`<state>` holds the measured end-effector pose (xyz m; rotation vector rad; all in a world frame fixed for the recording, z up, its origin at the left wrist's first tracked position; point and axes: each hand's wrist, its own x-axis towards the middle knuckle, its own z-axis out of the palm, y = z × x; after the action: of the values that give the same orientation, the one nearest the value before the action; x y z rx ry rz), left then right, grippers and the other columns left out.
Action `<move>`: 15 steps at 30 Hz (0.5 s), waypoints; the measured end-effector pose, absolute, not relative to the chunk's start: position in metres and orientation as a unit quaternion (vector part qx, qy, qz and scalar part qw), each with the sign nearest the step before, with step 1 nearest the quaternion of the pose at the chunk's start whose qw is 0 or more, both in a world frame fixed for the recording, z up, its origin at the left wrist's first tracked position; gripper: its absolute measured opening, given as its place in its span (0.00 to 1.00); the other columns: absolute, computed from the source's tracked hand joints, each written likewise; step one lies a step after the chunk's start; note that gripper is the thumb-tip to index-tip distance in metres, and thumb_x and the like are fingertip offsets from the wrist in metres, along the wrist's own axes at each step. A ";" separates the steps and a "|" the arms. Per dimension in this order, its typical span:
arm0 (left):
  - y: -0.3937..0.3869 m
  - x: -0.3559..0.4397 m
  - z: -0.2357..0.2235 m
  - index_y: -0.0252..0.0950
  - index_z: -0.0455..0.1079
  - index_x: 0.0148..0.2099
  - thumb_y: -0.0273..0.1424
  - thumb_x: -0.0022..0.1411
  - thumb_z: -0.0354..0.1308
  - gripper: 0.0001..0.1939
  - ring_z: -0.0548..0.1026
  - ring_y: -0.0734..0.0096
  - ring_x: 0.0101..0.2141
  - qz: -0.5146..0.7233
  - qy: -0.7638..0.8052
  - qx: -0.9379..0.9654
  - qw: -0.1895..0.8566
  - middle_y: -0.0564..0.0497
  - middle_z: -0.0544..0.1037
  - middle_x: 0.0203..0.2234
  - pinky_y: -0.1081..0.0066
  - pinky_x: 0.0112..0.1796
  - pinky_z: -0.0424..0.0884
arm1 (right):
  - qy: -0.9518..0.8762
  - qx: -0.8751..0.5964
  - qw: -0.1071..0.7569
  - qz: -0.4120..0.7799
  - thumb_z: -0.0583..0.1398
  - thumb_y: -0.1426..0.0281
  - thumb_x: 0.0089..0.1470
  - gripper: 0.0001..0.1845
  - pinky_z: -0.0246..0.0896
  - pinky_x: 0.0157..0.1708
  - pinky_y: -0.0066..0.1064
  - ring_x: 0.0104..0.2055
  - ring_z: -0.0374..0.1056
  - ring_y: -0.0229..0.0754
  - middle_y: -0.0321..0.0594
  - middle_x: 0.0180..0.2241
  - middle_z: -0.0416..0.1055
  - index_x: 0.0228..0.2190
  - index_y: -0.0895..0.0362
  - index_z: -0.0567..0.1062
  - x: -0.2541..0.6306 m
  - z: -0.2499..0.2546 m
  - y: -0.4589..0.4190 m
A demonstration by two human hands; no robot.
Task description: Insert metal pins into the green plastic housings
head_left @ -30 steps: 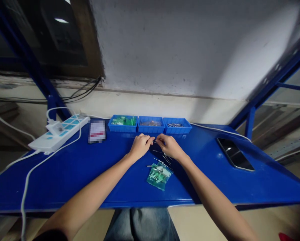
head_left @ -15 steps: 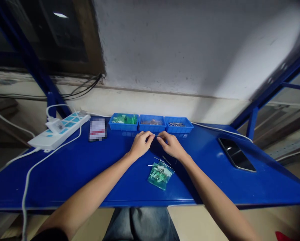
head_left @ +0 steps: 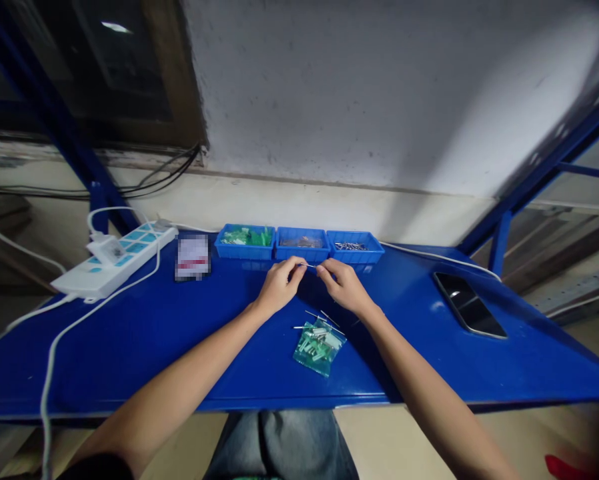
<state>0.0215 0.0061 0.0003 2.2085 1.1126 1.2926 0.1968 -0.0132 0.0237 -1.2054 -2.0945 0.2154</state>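
Note:
Between my two hands stretches a thin metal rod (head_left: 309,265), held at its ends just in front of the bins. My left hand (head_left: 281,283) pinches one end, my right hand (head_left: 343,285) the other. Below them on the table lies a small clear green-tinted bag (head_left: 318,350) with white and metallic pieces in it or on it. Several loose thin rods (head_left: 331,321) lie by the bag's upper edge. What exactly the rod is cannot be made out at this size.
Three blue bins stand along the back: one with green packets (head_left: 245,241), a middle one (head_left: 302,251) with brownish contents, one with metal pieces (head_left: 355,247). A white power strip (head_left: 112,263) with cables lies left, a pixelated card (head_left: 193,257) beside it. A phone (head_left: 469,305) lies right.
My hands have drawn slightly apart, and more of the thin rod shows between them. The whole view has shifted a little; the bag and bins stay in place.

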 end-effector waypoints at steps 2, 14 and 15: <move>0.005 0.021 0.002 0.39 0.68 0.39 0.34 0.65 0.47 0.10 0.73 0.71 0.32 0.458 0.391 0.783 0.156 0.53 0.76 0.30 0.73 0.36 0.65 | -0.807 -0.459 0.358 0.101 0.48 0.66 0.61 0.15 0.56 0.32 0.28 0.29 0.63 0.38 0.37 0.26 0.67 0.26 0.56 0.68 0.196 0.024 -0.014; 0.007 0.021 0.000 0.38 0.67 0.27 0.35 0.66 0.44 0.18 0.73 0.70 0.27 0.414 0.427 0.797 0.102 0.53 0.74 0.21 0.72 0.32 0.63 | -0.811 -0.444 0.371 0.088 0.52 0.70 0.57 0.06 0.58 0.31 0.28 0.29 0.65 0.39 0.39 0.29 0.69 0.34 0.56 0.68 0.196 0.022 -0.014; 0.007 0.022 0.000 0.38 0.68 0.27 0.35 0.66 0.44 0.18 0.73 0.70 0.27 0.414 0.429 0.797 0.098 0.52 0.75 0.22 0.72 0.32 0.63 | -0.810 -0.454 0.363 0.073 0.52 0.70 0.57 0.06 0.57 0.31 0.28 0.30 0.65 0.39 0.39 0.29 0.70 0.33 0.55 0.68 0.196 0.022 -0.014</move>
<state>0.0215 0.0072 0.0000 2.3593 1.2689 1.2258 0.1957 -0.0143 0.0220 -1.1693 -2.0855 0.1877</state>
